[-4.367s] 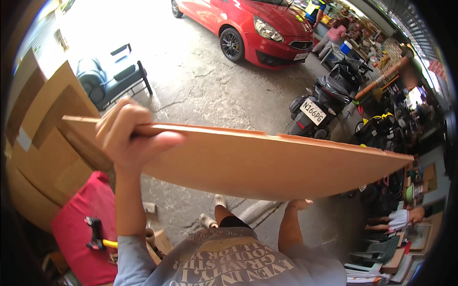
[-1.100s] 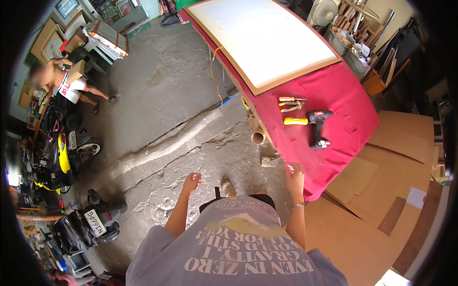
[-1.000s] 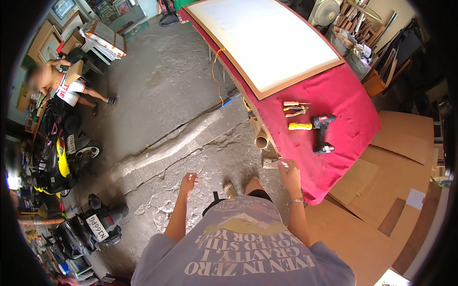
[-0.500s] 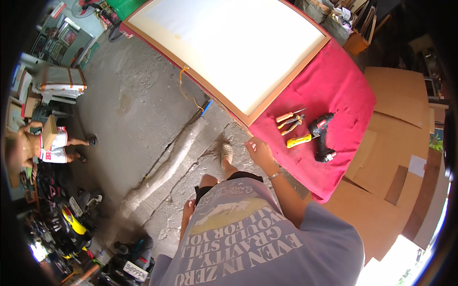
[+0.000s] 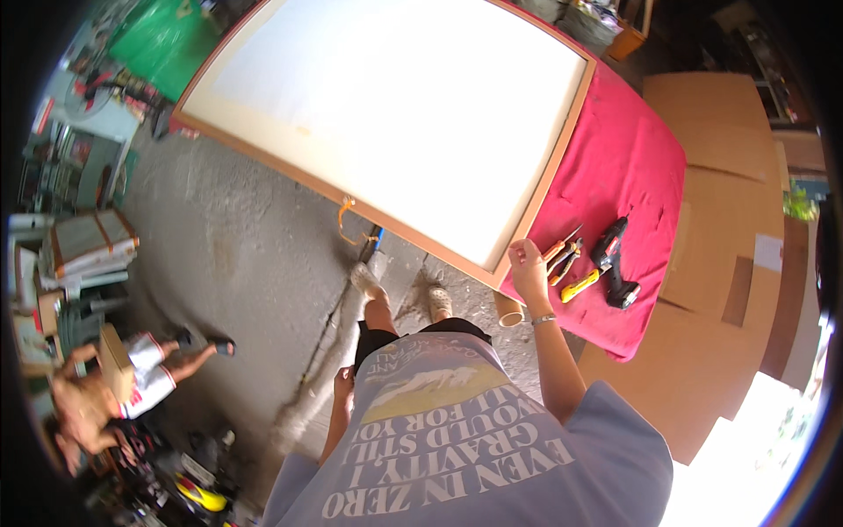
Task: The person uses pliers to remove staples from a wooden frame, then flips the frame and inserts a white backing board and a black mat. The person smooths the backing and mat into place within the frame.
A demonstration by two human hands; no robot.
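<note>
A large white board with a brown wooden frame (image 5: 395,114) lies flat on a table under a red cloth (image 5: 628,167). My right hand (image 5: 527,268) rests at the frame's near corner, fingers curled against the edge. Just right of it on the cloth lie pliers (image 5: 562,255), a yellow utility knife (image 5: 581,285) and a red and black cordless drill (image 5: 612,263). My left hand (image 5: 342,386) hangs by my hip, holding nothing.
Flat cardboard sheets (image 5: 720,263) cover the floor to the right. A cardboard tube (image 5: 507,312) stands by the table's edge. Another person (image 5: 114,386) crouches at the left near stacked boxes (image 5: 83,250). An orange cord (image 5: 347,220) dangles off the frame over the concrete floor.
I have walked up to the table after carrying the board. My right hand rose from my side to the frame's near corner. The left hand stays low.
</note>
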